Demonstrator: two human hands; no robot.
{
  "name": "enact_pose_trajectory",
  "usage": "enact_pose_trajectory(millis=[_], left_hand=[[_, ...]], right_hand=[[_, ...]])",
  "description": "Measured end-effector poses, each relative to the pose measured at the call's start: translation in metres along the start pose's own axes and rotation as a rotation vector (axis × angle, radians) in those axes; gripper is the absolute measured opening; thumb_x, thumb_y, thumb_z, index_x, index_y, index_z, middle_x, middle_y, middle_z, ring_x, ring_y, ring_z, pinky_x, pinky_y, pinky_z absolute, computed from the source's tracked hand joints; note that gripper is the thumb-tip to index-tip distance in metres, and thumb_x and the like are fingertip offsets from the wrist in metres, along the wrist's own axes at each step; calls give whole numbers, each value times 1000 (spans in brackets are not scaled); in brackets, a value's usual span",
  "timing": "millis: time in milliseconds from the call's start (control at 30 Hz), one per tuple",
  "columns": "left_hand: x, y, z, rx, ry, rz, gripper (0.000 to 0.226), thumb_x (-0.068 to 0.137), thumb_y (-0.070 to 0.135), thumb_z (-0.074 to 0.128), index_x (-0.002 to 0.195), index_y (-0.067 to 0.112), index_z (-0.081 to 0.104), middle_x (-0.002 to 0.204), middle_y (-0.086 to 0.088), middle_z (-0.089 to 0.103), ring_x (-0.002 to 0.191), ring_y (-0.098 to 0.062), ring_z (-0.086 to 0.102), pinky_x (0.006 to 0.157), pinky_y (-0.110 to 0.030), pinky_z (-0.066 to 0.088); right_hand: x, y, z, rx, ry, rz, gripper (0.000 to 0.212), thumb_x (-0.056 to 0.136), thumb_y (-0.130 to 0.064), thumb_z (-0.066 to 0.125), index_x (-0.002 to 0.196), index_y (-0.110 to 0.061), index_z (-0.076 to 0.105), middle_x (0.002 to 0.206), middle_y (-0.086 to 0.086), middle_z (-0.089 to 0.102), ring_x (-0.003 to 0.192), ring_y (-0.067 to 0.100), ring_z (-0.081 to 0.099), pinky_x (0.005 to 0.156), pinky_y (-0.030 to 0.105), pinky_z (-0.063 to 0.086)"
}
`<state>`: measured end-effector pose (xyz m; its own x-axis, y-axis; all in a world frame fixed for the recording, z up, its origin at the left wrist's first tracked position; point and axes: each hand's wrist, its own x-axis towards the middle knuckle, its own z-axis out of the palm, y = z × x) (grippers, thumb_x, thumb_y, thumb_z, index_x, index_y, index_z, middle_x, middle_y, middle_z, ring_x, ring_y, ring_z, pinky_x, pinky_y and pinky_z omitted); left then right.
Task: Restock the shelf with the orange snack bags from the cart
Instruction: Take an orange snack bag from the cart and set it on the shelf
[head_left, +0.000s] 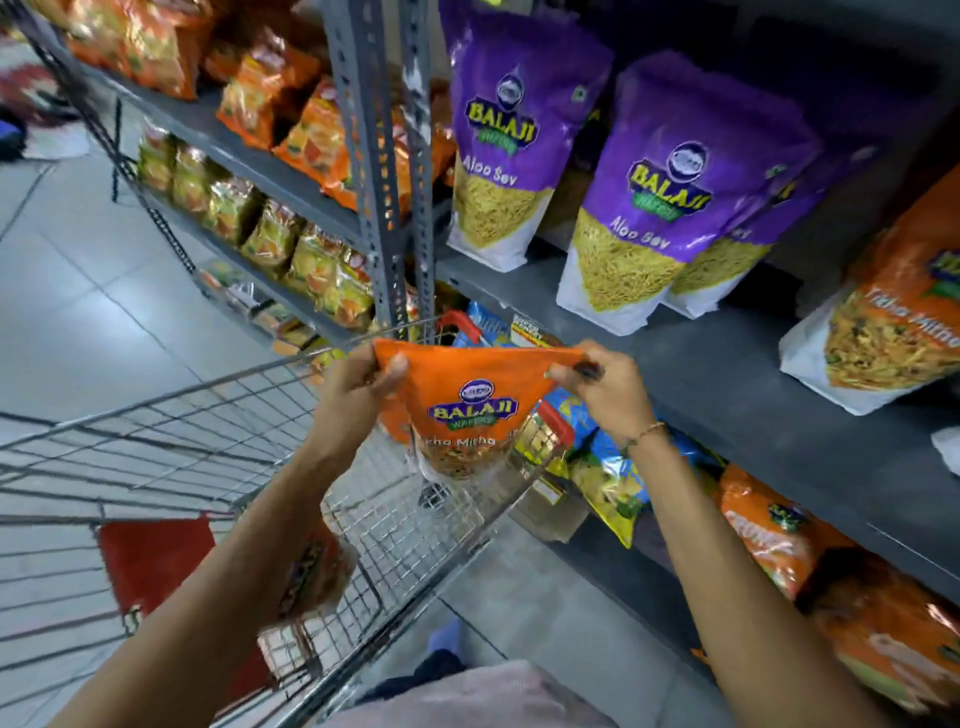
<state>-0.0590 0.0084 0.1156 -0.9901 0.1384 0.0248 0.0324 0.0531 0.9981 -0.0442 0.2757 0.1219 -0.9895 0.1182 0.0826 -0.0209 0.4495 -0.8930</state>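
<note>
An orange snack bag (467, 400) with a blue and yellow logo hangs upright over the wire cart (395, 525). My left hand (358, 384) pinches its top left corner and my right hand (602, 384) pinches its top right corner. Another orange bag (311, 571) lies inside the cart, partly hidden behind my left forearm. On the grey shelf (701, 374) to the right, one matching orange bag (893, 322) stands at the far right edge of the view.
Purple snack bags (670, 197) stand on the same shelf, left of the orange one. Below it lie blue, yellow and orange bags (769, 530). A rack upright (374, 171) rises just beyond the cart, with more snack bags on the left rack. Tiled floor lies to the left.
</note>
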Motion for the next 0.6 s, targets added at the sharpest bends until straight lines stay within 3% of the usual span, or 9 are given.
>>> enact_pose_trajectory(millis=[67,133,200,300,433,500,600], left_hand=[[11,33,12,-22,2,106,17,91,21,53,75,19,59,73,-2,59,70,-15,58,63,-26,52],[20,65,27,-44,-2,212,20,92,22,52,73,18,58,67,0,57,63,-19,54,56,-32,49],[33,93,45,-79,-18,293,18,91,22,53,73,21,58,62,13,57,61,-8,52,56,-23,46],[52,128,81,-102,-73,391,18,91,24,54,75,18,57,64,8,57,62,-10,49,56,-22,41],[71,151,143,-162,-130,413,20,89,24,55,70,18,54,59,7,50,58,-9,39,52,-27,31],[73,156,178,-186,-200,414,19,88,25,54,76,10,56,69,-8,47,65,-18,37,55,-34,30],[72,159,222,-226,-274,418,30,87,26,53,83,-4,55,76,-12,43,69,-19,34,56,-31,28]], right_hand=[[-7,-19,-21,114,100,-40,5,79,-1,66,78,-4,62,72,4,55,63,-7,54,63,7,45],[-14,-37,-43,157,208,-98,4,79,-3,67,79,0,63,73,-1,60,69,-2,56,69,10,47],[-18,-52,-66,191,305,-147,5,79,-6,67,76,-10,66,71,-16,65,73,2,57,73,17,49],[-24,-69,-101,253,438,-196,16,82,-10,65,78,-25,66,71,-20,67,74,2,58,72,19,50],[-37,-71,-151,247,619,-193,9,81,-20,65,77,-28,67,82,-1,64,81,15,58,77,35,50],[-46,-63,-177,259,712,-158,6,81,-23,65,78,-27,68,79,-2,67,80,18,59,78,39,52],[-60,-53,-211,265,819,-124,9,83,-17,65,76,-23,66,61,-14,65,69,13,55,66,31,50]])
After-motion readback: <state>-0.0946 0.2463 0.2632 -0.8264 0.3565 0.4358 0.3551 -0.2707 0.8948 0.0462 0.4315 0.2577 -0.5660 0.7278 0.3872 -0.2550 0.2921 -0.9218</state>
